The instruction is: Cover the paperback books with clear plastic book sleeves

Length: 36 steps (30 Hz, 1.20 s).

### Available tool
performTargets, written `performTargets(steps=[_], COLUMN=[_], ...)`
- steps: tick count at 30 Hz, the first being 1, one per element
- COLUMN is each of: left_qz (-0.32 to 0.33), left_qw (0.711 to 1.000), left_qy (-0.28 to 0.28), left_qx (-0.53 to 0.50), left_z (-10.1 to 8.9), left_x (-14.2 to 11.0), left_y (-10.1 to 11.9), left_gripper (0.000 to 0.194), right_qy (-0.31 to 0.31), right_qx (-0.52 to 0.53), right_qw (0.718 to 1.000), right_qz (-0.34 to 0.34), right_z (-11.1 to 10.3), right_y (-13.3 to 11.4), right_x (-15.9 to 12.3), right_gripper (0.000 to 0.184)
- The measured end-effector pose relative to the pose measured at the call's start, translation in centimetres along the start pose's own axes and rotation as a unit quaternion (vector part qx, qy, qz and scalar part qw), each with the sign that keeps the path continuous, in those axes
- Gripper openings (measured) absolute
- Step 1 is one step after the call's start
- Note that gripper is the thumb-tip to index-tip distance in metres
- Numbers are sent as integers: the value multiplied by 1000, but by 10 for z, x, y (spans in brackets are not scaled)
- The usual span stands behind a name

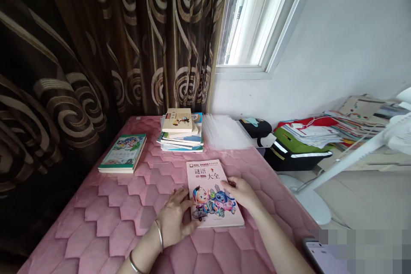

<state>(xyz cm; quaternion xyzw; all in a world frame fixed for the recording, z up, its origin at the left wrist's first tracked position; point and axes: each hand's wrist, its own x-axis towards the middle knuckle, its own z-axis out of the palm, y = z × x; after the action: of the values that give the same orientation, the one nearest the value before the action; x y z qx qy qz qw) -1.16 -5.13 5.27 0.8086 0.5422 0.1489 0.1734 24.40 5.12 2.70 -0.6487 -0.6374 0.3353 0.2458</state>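
Observation:
A pink picture-covered book (213,197) lies flat on the pink quilted bed cover (118,218). My left hand (175,216) rests along its left edge with fingers apart, the thumb reaching its lower left corner. At the right edge, my right hand (240,192) grips the book, thumb on the cover and the other fingers curled, their tips partly hidden. Further back on the left is a green-covered book (123,153), which seems to lie on another. Beyond the pink book stands a pile of books (181,142), topped by a small cream book (177,120).
Clear plastic sheets (226,130) lie right of the pile. A patterned curtain (154,38) hangs behind, beside a window (253,17). On the floor side are a white fan (346,158), a green-and-black bag (295,147) and stacked papers. A phone (317,250) sits at lower right.

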Motion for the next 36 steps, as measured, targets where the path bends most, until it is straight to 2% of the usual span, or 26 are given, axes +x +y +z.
performTargets(steps=[2, 4, 6, 7, 10, 13, 18, 27, 29, 33, 36], left_qz=[-59, -181, -311, -356, -411, -407, -374, -322, -307, -265, -224], left_qw=[997, 978, 937, 919, 898, 907, 925, 939, 942, 947, 948], left_qy=[29, 63, 74, 65, 17, -1, 31, 69, 83, 123, 156], left_qx=[35, 86, 138, 158, 159, 104, 67, 95, 106, 137, 164], left_z=[-11, -25, -39, -44, -52, -53, -61, -90, -96, -110, -117], left_x=[0, -1, -3, -5, -11, -15, -12, 21, 30, 55, 79], left_y=[-1, -8, -21, -28, -44, -51, -59, -57, -55, -46, -36], left_gripper=[31, 27, 32, 38, 51, 45, 8, 14, 15, 18, 20], right_qy=[-28, -39, -31, -28, -27, -49, -96, -86, -98, -173, -160], right_qx=[46, 77, 85, 86, 81, 79, 99, 189, 246, 375, 433], right_qw=[999, 996, 996, 996, 996, 993, 985, 968, 951, 887, 854], right_qz=[-3, -4, -2, 0, 20, 68, 102, 144, 160, 205, 241], right_z=[1, 1, 1, 1, 0, -3, -7, 1, 8, 32, 54], right_y=[3, 4, 4, 4, 0, -6, -16, -22, -26, -40, -54], right_x=[2, 2, 2, 2, 3, 1, -15, -62, -78, -110, -122], right_gripper=[25, 24, 23, 22, 20, 20, 17, 22, 26, 42, 46])
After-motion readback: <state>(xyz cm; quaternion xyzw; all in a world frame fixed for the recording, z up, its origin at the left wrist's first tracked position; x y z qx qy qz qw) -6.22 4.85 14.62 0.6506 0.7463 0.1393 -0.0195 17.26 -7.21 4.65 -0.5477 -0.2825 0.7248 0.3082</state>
